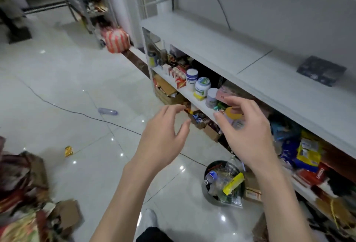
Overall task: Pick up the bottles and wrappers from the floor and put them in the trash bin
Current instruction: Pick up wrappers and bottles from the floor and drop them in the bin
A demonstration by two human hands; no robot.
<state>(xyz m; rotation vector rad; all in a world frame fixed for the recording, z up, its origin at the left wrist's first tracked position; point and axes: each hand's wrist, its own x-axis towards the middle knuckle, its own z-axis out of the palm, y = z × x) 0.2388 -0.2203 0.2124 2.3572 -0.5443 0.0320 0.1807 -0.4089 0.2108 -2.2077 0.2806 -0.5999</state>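
A clear plastic bottle (107, 111) lies on the white tiled floor at left of centre. A small gold wrapper (68, 151) lies on the floor nearer to me, at lower left. The black round trash bin (209, 166) stands on the floor by the shelf, holding bottles, clear plastic and a yellow wrapper (233, 183). My left hand (163, 136) and my right hand (248, 132) are both raised in the air above the floor, fingers curled and apart, holding nothing. The right hand hovers above the bin.
A white shelf unit (221, 49) full of jars, boxes and snack packs runs along the right. A thin black cable (77, 112) crosses the floor. Patterned cloth and cardboard (25, 193) pile up at lower left. A striped bag (115, 39) sits by a far metal rack.
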